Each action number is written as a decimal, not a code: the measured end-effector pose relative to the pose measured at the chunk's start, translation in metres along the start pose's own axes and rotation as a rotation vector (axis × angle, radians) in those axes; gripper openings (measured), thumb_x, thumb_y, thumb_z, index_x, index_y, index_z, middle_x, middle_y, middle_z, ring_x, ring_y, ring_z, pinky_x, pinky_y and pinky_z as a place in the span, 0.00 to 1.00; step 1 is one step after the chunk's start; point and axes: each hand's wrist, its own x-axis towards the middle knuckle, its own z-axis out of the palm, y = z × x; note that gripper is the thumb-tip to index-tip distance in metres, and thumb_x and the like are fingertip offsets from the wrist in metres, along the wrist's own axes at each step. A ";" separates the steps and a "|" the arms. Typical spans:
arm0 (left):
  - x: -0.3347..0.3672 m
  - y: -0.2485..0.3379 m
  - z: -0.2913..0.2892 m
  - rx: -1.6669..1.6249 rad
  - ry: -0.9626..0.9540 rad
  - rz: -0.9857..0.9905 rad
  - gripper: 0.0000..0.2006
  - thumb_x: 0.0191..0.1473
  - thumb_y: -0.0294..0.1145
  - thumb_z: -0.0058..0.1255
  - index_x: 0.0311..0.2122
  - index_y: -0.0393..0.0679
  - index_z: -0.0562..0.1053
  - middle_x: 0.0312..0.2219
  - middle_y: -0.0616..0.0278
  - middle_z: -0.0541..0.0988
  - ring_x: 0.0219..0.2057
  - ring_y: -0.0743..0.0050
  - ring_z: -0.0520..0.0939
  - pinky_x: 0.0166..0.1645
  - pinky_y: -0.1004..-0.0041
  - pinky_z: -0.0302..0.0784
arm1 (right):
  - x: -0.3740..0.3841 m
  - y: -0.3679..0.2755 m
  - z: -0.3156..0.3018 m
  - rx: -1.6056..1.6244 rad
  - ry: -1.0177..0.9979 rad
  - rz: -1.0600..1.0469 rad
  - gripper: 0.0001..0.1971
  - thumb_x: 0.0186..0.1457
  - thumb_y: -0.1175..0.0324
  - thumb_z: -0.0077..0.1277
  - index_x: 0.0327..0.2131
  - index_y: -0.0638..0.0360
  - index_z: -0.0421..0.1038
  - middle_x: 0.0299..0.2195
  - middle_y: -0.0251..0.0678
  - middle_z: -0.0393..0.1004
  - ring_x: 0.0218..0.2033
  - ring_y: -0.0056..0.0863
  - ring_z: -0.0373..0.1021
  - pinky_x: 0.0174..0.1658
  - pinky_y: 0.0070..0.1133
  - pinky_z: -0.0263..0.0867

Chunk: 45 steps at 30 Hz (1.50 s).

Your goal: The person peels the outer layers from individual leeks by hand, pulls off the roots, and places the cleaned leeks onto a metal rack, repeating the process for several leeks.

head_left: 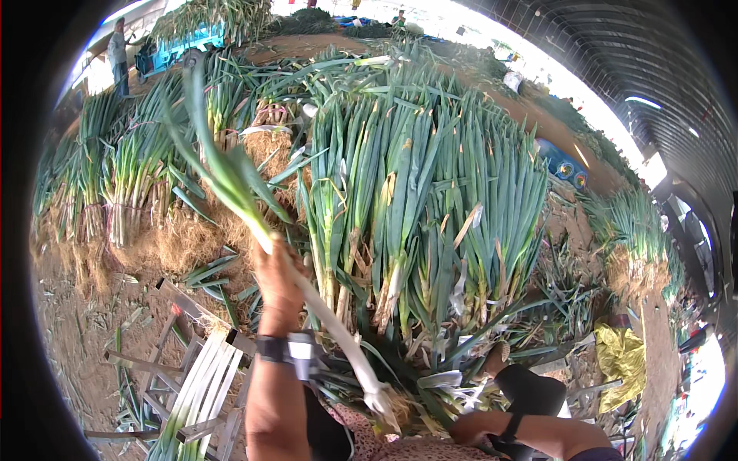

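My left hand (277, 270), with a dark band on its wrist, is closed around a long green onion (332, 319). Its leafy top tilts up and to the left, blurred at the tips. The white shaft slants down toward my lap, ending in pale brown roots. Low in the view, my right hand (470, 427) is beside a dark green leaf near the root end; its fingers are mostly hidden, so I cannot tell whether it holds anything. Directly ahead stands a wide pile of untrimmed green onions (430, 184), leaves upward.
At lower left, a metal rack (146, 361) carries peeled white onion stalks (201, 384). Tied bundles (127, 180) with shaggy roots stand at far left. A yellow sack (619, 365) lies at right. Loose leaves litter the ground. A person (119, 55) stands by a blue cart (181, 52).
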 end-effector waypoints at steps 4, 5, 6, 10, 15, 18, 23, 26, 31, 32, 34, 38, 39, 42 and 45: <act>0.017 -0.005 -0.024 -0.071 -0.053 0.070 0.09 0.55 0.34 0.43 0.42 0.52 0.62 0.20 0.71 0.63 0.16 0.83 0.64 0.19 0.80 0.61 | -0.059 -0.012 -0.049 0.517 0.409 0.226 0.29 0.50 0.45 0.46 0.50 0.54 0.64 0.44 0.47 0.69 0.46 0.40 0.66 0.47 0.29 0.63; 0.018 -0.015 -0.024 -0.090 -0.027 0.061 0.10 0.55 0.34 0.44 0.42 0.53 0.61 0.19 0.71 0.63 0.15 0.83 0.64 0.18 0.80 0.62 | -0.054 -0.011 -0.062 0.640 0.728 0.143 0.31 0.50 0.49 0.49 0.54 0.54 0.59 0.47 0.45 0.67 0.48 0.36 0.65 0.49 0.28 0.61; 0.021 -0.019 -0.024 -0.112 0.007 0.066 0.11 0.55 0.35 0.45 0.42 0.53 0.61 0.19 0.70 0.64 0.15 0.82 0.65 0.17 0.80 0.63 | -0.050 -0.017 -0.079 0.766 1.035 -0.113 0.31 0.50 0.56 0.51 0.56 0.56 0.55 0.49 0.42 0.65 0.47 0.33 0.66 0.49 0.28 0.62; 0.014 -0.022 -0.020 -0.086 0.000 0.080 0.17 0.53 0.33 0.47 0.48 0.55 0.60 0.20 0.70 0.64 0.16 0.83 0.65 0.19 0.80 0.64 | -0.046 -0.058 -0.142 0.828 1.131 -0.359 0.30 0.50 0.55 0.51 0.53 0.61 0.59 0.42 0.43 0.70 0.37 0.34 0.72 0.42 0.27 0.66; 0.016 -0.020 -0.028 -0.031 0.064 0.130 0.21 0.53 0.33 0.44 0.53 0.55 0.58 0.25 0.69 0.65 0.19 0.81 0.66 0.22 0.78 0.65 | -0.051 -0.076 -0.162 0.514 1.032 -0.193 0.23 0.50 0.55 0.50 0.45 0.62 0.64 0.29 0.43 0.73 0.31 0.38 0.72 0.34 0.28 0.66; 0.013 -0.018 -0.026 -0.006 0.129 0.139 0.23 0.53 0.31 0.45 0.54 0.55 0.56 0.24 0.68 0.65 0.20 0.81 0.67 0.22 0.79 0.65 | -0.053 -0.083 -0.169 0.376 1.081 -0.170 0.19 0.51 0.55 0.47 0.38 0.61 0.67 0.24 0.44 0.72 0.28 0.41 0.71 0.32 0.29 0.66; 0.007 -0.021 -0.022 -0.004 0.107 0.134 0.18 0.53 0.30 0.43 0.50 0.51 0.59 0.23 0.68 0.65 0.19 0.82 0.66 0.22 0.79 0.64 | -0.060 -0.080 -0.173 0.016 0.812 0.122 0.16 0.51 0.59 0.41 0.37 0.60 0.69 0.22 0.45 0.72 0.28 0.40 0.72 0.32 0.31 0.67; 0.020 -0.022 -0.037 -0.138 0.027 0.048 0.15 0.53 0.29 0.44 0.47 0.51 0.61 0.20 0.69 0.65 0.16 0.81 0.66 0.20 0.78 0.65 | -0.065 -0.068 -0.140 0.358 0.828 -0.051 0.16 0.52 0.60 0.40 0.38 0.59 0.69 0.24 0.45 0.72 0.27 0.40 0.71 0.31 0.31 0.67; 0.015 -0.028 -0.047 -0.324 -0.057 -0.037 0.07 0.56 0.34 0.43 0.35 0.49 0.60 0.22 0.68 0.66 0.19 0.81 0.66 0.21 0.79 0.66 | -0.059 -0.026 -0.086 0.440 0.904 -0.133 0.19 0.50 0.68 0.41 0.47 0.60 0.65 0.39 0.43 0.71 0.37 0.33 0.70 0.42 0.24 0.63; 0.014 -0.024 -0.049 -0.381 -0.044 -0.065 0.07 0.56 0.34 0.43 0.35 0.48 0.60 0.22 0.68 0.66 0.19 0.81 0.66 0.21 0.80 0.66 | -0.062 -0.027 -0.089 0.436 0.911 -0.136 0.19 0.50 0.68 0.41 0.47 0.60 0.65 0.39 0.43 0.71 0.37 0.33 0.70 0.42 0.24 0.63; 0.006 -0.026 -0.045 -0.446 -0.075 -0.100 0.07 0.56 0.34 0.44 0.34 0.48 0.59 0.22 0.67 0.66 0.18 0.81 0.66 0.21 0.80 0.66 | -0.066 -0.032 -0.099 0.907 0.956 -0.358 0.28 0.50 0.71 0.48 0.55 0.57 0.53 0.51 0.39 0.62 0.52 0.29 0.56 0.54 0.27 0.53; 0.007 -0.028 -0.058 -0.478 -0.039 -0.058 0.08 0.54 0.35 0.45 0.33 0.50 0.59 0.22 0.67 0.64 0.18 0.79 0.64 0.20 0.77 0.64 | -0.059 -0.055 -0.112 1.002 0.931 -0.631 0.31 0.52 0.65 0.51 0.57 0.60 0.50 0.54 0.36 0.60 0.54 0.24 0.54 0.55 0.24 0.52; 0.013 -0.023 -0.074 -0.461 -0.057 -0.056 0.08 0.55 0.35 0.45 0.33 0.50 0.59 0.23 0.67 0.64 0.18 0.79 0.64 0.20 0.77 0.64 | -0.062 -0.063 -0.111 0.957 0.895 -0.650 0.28 0.53 0.64 0.50 0.55 0.61 0.53 0.51 0.35 0.62 0.51 0.24 0.57 0.53 0.23 0.54; 0.035 0.001 -0.118 -0.367 -0.020 0.012 0.07 0.55 0.35 0.44 0.32 0.49 0.60 0.22 0.67 0.64 0.19 0.79 0.64 0.21 0.77 0.64 | -0.060 -0.068 -0.096 0.843 0.748 -0.566 0.21 0.54 0.60 0.47 0.47 0.63 0.62 0.42 0.36 0.68 0.40 0.25 0.64 0.44 0.22 0.59; 0.048 0.047 -0.152 -0.286 0.070 0.156 0.09 0.54 0.38 0.46 0.32 0.49 0.60 0.21 0.67 0.64 0.18 0.79 0.64 0.21 0.77 0.65 | -0.063 -0.051 -0.067 0.532 0.657 -0.284 0.19 0.52 0.54 0.44 0.31 0.65 0.70 0.24 0.45 0.71 0.27 0.32 0.68 0.32 0.28 0.61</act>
